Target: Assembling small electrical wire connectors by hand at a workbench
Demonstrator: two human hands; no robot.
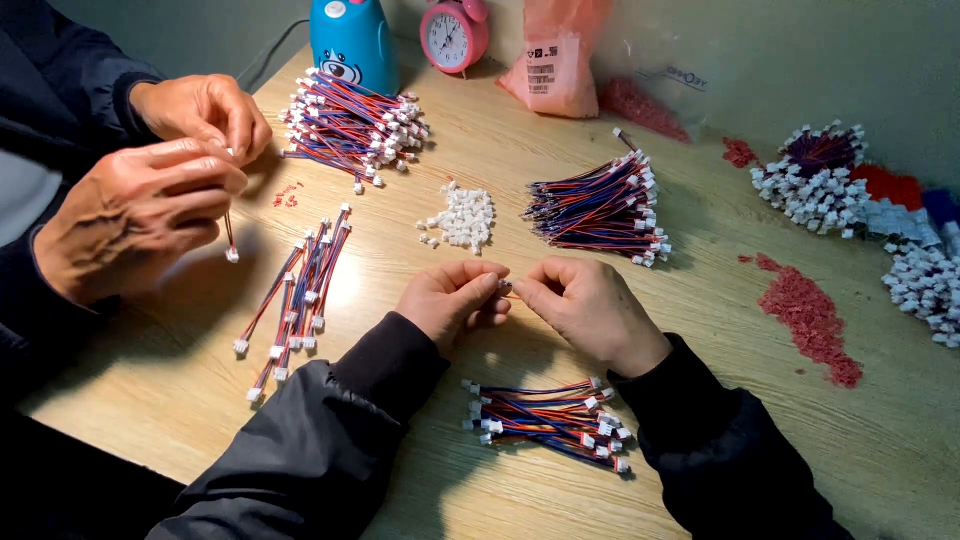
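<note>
Co-worker's hands [150, 190] at far left pinch a short wire. Left hand [452, 300] and right hand [585, 305], fingers curled nearly closed, meet fingertip to fingertip, pinching a small white connector [505, 287] above the wooden table [720, 330]. Wire bundle [548, 417] lies between the sleeves.

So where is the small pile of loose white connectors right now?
The pile of white connectors lies mid-table, just beyond the person's hands, between the far-left wire bundle and the right wire bundle.
</note>
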